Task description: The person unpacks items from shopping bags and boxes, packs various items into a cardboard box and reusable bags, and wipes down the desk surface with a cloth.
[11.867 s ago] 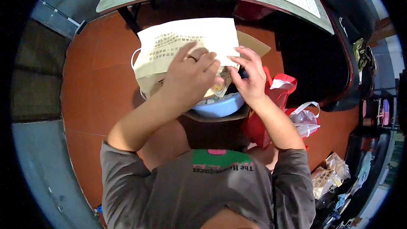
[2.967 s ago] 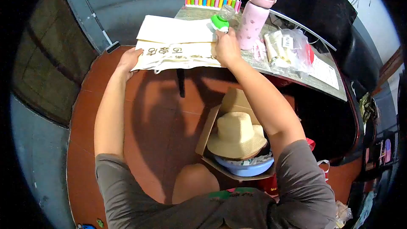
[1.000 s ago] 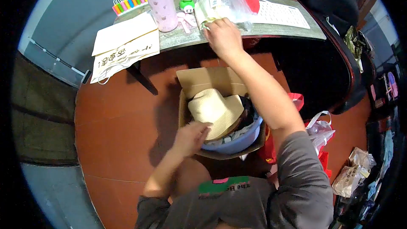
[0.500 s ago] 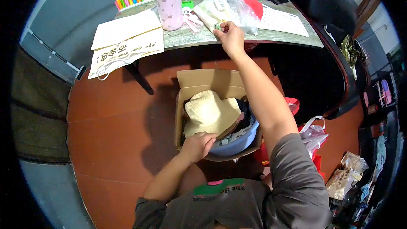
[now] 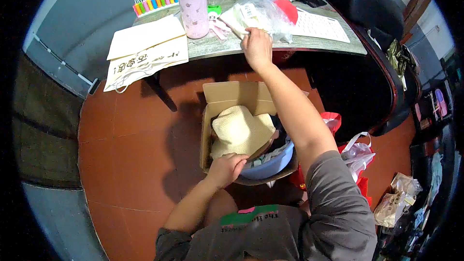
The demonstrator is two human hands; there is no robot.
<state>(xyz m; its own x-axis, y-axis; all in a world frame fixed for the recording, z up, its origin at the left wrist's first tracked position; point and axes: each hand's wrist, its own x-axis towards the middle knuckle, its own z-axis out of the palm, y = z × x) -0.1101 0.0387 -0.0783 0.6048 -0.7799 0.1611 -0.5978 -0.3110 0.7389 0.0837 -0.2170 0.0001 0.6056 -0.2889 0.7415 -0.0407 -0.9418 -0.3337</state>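
A pale straw hat (image 5: 239, 128) lies on top of the contents of an open cardboard box (image 5: 239, 93). My left hand (image 5: 226, 169) is closed at the hat's near brim, with its fingertips partly hidden. Inside the box, a light blue basin (image 5: 270, 166) holds crumpled cloth and dark items under the hat. Stretched out to the desk's front edge, my right hand (image 5: 257, 48) has curled fingers on the near end of a white packet (image 5: 239, 18) with a label. The hand covers the part it grips. Clear plastic wrapping (image 5: 265, 7) lies against the packet.
On the desk (image 5: 309, 43) stand a pink bottle (image 5: 193, 9), a green-and-clear small container (image 5: 213, 7), colourful counting beads (image 5: 157, 2) and a keyboard (image 5: 321, 24). A paper bag (image 5: 145, 50) overhangs its left edge. Red-and-white bags (image 5: 357, 157) sit right of the box.
My right hand has shifted slightly left and down, and its fingers now cover the green patch on the packet. My left hand stays at the hat brim. The view has tilted a little.
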